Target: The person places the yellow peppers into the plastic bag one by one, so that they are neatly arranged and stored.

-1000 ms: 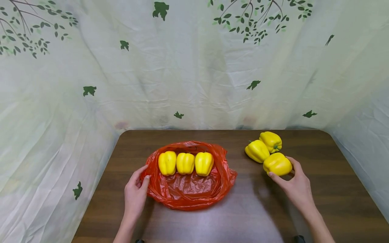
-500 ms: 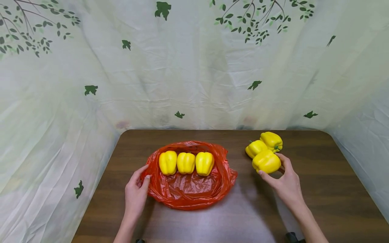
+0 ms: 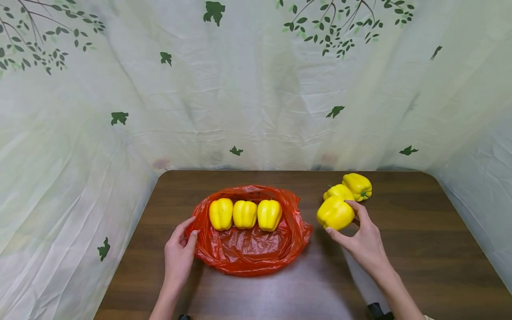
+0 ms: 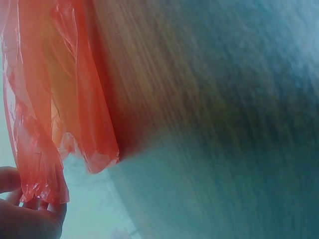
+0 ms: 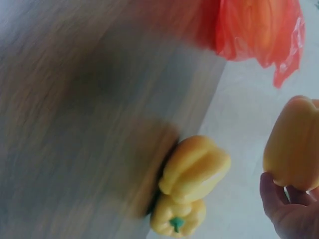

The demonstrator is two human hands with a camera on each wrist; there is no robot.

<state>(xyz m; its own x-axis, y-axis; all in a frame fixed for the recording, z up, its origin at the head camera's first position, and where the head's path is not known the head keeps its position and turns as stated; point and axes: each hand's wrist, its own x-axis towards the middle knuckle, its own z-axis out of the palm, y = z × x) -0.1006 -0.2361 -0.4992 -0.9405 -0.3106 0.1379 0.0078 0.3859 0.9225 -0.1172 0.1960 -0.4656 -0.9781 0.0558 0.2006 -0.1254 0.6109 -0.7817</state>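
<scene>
An open red plastic bag (image 3: 256,266) lies on the table with three yellow bell peppers in a row inside: one on the left (image 3: 221,214), one in the middle (image 3: 245,214), one on the right (image 3: 270,215). My left hand (image 3: 178,253) pinches the bag's left rim between thumb and fingers; the left wrist view also has the bag's edge (image 4: 42,169) in that grip. Right of the bag, my right hand (image 3: 364,242) holds another yellow bell pepper (image 3: 335,213) between thumb and fingers. In the right wrist view this pepper (image 5: 294,144) appears raised above the table.
Two more yellow bell peppers, a nearer one (image 3: 338,192) and a farther one (image 3: 357,186), lie touching at the table's back right. The brown wooden table (image 3: 420,231) ends at a pale leaf-printed curtain (image 3: 256,111), which also runs along both sides.
My right hand has carried its bell pepper leftward from beside the other two, toward the bag. The left hand keeps its hold on the bag's rim.
</scene>
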